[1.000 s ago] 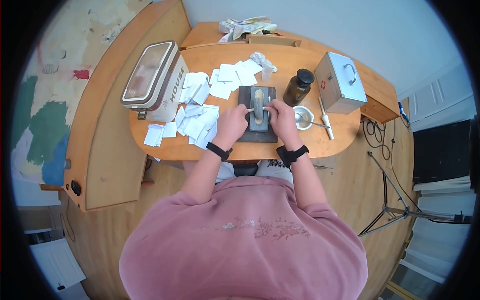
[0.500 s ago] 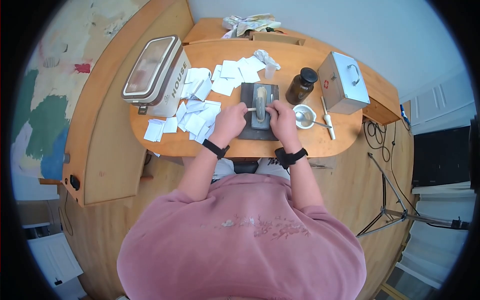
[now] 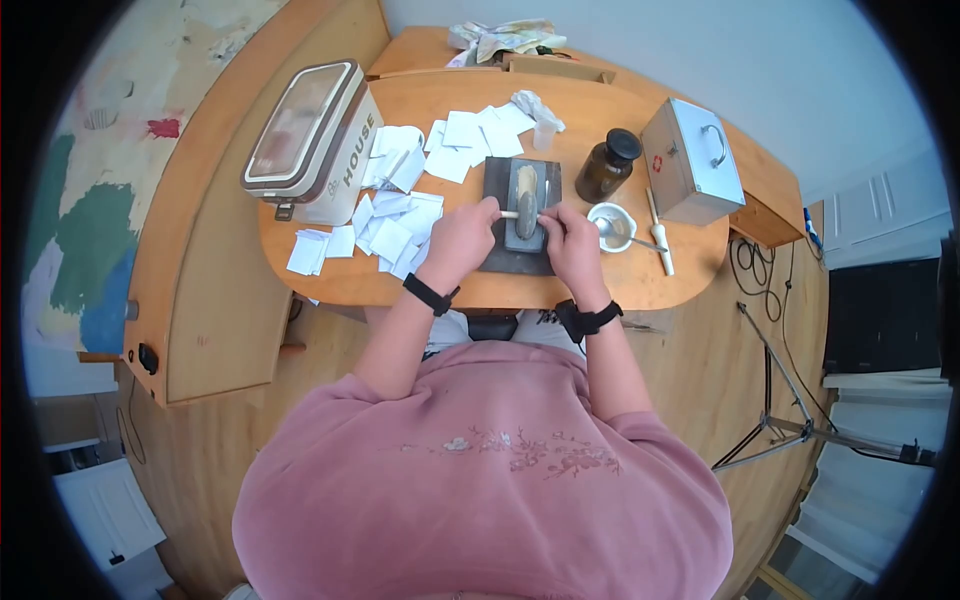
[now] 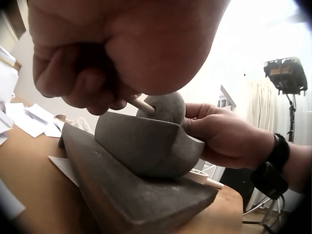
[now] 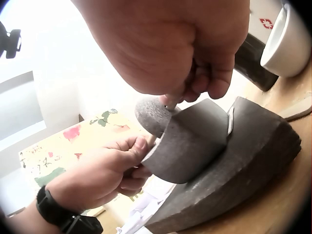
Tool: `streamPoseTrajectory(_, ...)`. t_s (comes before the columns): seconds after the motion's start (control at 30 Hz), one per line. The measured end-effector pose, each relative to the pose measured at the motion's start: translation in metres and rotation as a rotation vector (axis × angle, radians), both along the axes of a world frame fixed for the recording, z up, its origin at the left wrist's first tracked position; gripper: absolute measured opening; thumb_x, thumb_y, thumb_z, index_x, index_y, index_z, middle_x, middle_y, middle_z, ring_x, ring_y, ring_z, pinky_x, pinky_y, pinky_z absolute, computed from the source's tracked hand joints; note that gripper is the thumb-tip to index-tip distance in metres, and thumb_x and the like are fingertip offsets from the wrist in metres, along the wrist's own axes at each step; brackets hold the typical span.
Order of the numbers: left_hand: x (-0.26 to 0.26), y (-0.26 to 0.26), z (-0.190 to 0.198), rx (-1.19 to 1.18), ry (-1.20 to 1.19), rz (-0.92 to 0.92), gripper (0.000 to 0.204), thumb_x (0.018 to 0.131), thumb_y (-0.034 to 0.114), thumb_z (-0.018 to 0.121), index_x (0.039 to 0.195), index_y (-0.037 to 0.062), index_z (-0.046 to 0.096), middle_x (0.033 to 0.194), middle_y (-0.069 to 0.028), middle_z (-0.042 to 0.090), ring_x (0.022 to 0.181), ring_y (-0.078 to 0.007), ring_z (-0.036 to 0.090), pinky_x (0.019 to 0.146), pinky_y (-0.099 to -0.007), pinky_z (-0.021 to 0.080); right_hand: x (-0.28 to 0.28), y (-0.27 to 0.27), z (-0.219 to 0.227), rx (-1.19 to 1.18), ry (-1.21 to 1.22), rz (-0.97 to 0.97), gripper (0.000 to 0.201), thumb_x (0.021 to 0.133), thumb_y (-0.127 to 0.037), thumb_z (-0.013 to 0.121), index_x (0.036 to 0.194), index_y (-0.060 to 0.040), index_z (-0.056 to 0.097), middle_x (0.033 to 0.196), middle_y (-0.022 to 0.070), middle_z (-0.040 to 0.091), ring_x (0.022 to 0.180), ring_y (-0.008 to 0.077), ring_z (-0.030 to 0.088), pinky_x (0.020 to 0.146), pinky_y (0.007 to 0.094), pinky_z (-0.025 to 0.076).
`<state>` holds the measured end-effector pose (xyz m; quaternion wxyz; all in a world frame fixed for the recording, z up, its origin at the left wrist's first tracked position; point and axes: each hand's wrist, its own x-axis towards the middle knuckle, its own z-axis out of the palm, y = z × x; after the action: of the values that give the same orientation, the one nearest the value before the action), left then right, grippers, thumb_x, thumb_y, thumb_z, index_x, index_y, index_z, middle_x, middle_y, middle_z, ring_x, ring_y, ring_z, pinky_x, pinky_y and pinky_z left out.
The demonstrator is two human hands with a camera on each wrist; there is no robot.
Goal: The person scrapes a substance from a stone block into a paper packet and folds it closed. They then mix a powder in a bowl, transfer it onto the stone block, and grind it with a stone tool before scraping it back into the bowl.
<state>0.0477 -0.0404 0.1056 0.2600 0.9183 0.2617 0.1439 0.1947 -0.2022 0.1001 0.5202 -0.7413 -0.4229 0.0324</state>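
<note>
A grey stone grinding wheel (image 3: 526, 218) stands upright in a boat-shaped stone grinding trough (image 4: 141, 146), near the trough's close end. A wooden axle (image 4: 141, 104) passes through the wheel's middle. My left hand (image 3: 465, 238) grips the axle's left end with curled fingers. On the right side, my right hand (image 3: 575, 248) pinches the other end, mostly covering it. Pale tan powder (image 3: 526, 178) lies in the trough's far part. Beneath the trough is a dark slab (image 3: 519, 263).
Right of the slab stand a white bowl (image 3: 622, 215) with a spoon (image 3: 640, 241), a brown jar (image 3: 603, 172), a white stick (image 3: 662, 250) and a metal first-aid case (image 3: 692, 160). Paper squares (image 3: 390, 238) and a HOUSE box (image 3: 315, 145) lie left. A crumpled tissue (image 3: 540, 108) is behind.
Both hands have rolled the wheel a little toward the body along the trough, keeping hold of the axle. The head view has shifted slightly.
</note>
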Motion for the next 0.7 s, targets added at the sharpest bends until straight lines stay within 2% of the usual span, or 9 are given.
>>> streamPoseTrajectory(0.03, -0.003, -0.003, 0.001, -0.011, 0.015, 0.010, 0.013, 0.107, 0.016, 0.059, 0.108, 0.0107, 0.071, 0.094, -0.0239, 0.076, 0.092, -0.0496, 0.074, 0.077, -0.0613, 0.056, -0.003, -0.002, 0.000, -0.010, -0.015, -0.003, 0.008, 0.101, -0.003, 0.074, 0.098, 0.0027, 0.070, 0.092, 0.0262, 0.075, 0.088, 0.0492, 0.073, 0.074, 0.0494, 0.057)
streamPoseTrajectory(0.17, 0.022, 0.019, -0.014, 0.010, -0.027, 0.047, 0.012, 0.108, 0.017, 0.061, 0.108, 0.0106, 0.071, 0.095, -0.0224, 0.077, 0.093, -0.0494, 0.074, 0.077, -0.0605, 0.057, 0.016, 0.023, -0.004, 0.058, -0.054, -0.012, 0.008, 0.102, -0.003, 0.074, 0.097, 0.0022, 0.069, 0.090, 0.0256, 0.074, 0.087, 0.0503, 0.072, 0.074, 0.0498, 0.057)
streamPoseTrajectory(0.27, 0.018, 0.021, -0.015, 0.016, -0.062, 0.024, 0.011, 0.107, 0.016, 0.061, 0.108, 0.0108, 0.071, 0.095, -0.0219, 0.077, 0.094, -0.0489, 0.074, 0.077, -0.0601, 0.057, 0.017, 0.022, -0.004, 0.036, -0.075, 0.010, 0.009, 0.102, -0.002, 0.074, 0.097, 0.0028, 0.069, 0.091, 0.0257, 0.074, 0.086, 0.0496, 0.072, 0.074, 0.0491, 0.057)
streamPoseTrajectory(0.37, -0.003, 0.003, -0.011, 0.017, -0.038, 0.001, 0.011, 0.106, 0.015, 0.060, 0.106, 0.0119, 0.071, 0.092, -0.0182, 0.078, 0.089, -0.0466, 0.075, 0.074, -0.0604, 0.056, -0.004, 0.000, -0.007, 0.045, 0.021, 0.009, 0.009, 0.101, -0.002, 0.075, 0.097, 0.0034, 0.069, 0.090, 0.0256, 0.074, 0.086, 0.0483, 0.073, 0.074, 0.0483, 0.057)
streamPoseTrajectory(0.4, -0.006, 0.000, -0.012, 0.011, -0.106, -0.014, 0.012, 0.106, 0.015, 0.060, 0.107, 0.0127, 0.072, 0.093, -0.0177, 0.079, 0.089, -0.0464, 0.075, 0.074, -0.0603, 0.056, -0.011, -0.006, -0.002, 0.036, 0.051, 0.000, 0.009, 0.101, -0.002, 0.075, 0.096, 0.0036, 0.069, 0.090, 0.0256, 0.074, 0.085, 0.0475, 0.073, 0.074, 0.0480, 0.057)
streamPoseTrajectory(0.53, 0.010, 0.014, -0.007, 0.048, 0.010, -0.028, 0.013, 0.106, 0.015, 0.059, 0.108, 0.0132, 0.072, 0.096, -0.0172, 0.080, 0.091, -0.0457, 0.076, 0.075, -0.0593, 0.056, -0.005, 0.004, -0.006, 0.010, 0.046, -0.022, 0.009, 0.102, -0.002, 0.075, 0.097, 0.0032, 0.069, 0.090, 0.0254, 0.074, 0.085, 0.0476, 0.073, 0.074, 0.0480, 0.057)
streamPoseTrajectory(0.6, 0.025, 0.026, -0.009, 0.081, -0.044, -0.014, 0.014, 0.106, 0.015, 0.059, 0.108, 0.0133, 0.072, 0.097, -0.0167, 0.080, 0.093, -0.0449, 0.076, 0.076, -0.0580, 0.057, 0.005, 0.020, -0.012, 0.057, -0.063, -0.062, 0.007, 0.103, -0.003, 0.075, 0.105, 0.0037, 0.075, 0.088, 0.0241, 0.076, 0.077, 0.0409, 0.074, 0.071, 0.0411, 0.056)
streamPoseTrajectory(0.63, 0.027, 0.030, -0.010, 0.085, -0.047, -0.015, 0.014, 0.106, 0.015, 0.059, 0.108, 0.0133, 0.072, 0.097, -0.0167, 0.080, 0.093, -0.0449, 0.076, 0.076, -0.0580, 0.057, 0.008, 0.021, -0.011, 0.061, -0.066, -0.063, 0.007, 0.103, -0.003, 0.075, 0.105, 0.0037, 0.075, 0.088, 0.0241, 0.076, 0.077, 0.0409, 0.074, 0.071, 0.0411, 0.056)
streamPoseTrajectory(0.7, 0.026, 0.034, -0.008, 0.089, -0.036, -0.055, 0.013, 0.106, 0.014, 0.059, 0.109, 0.0131, 0.072, 0.099, -0.0164, 0.081, 0.094, -0.0444, 0.076, 0.077, -0.0572, 0.058, 0.010, 0.021, -0.009, 0.037, -0.080, -0.030, 0.009, 0.102, -0.002, 0.075, 0.098, 0.0030, 0.069, 0.090, 0.0254, 0.074, 0.085, 0.0474, 0.073, 0.073, 0.0476, 0.057)
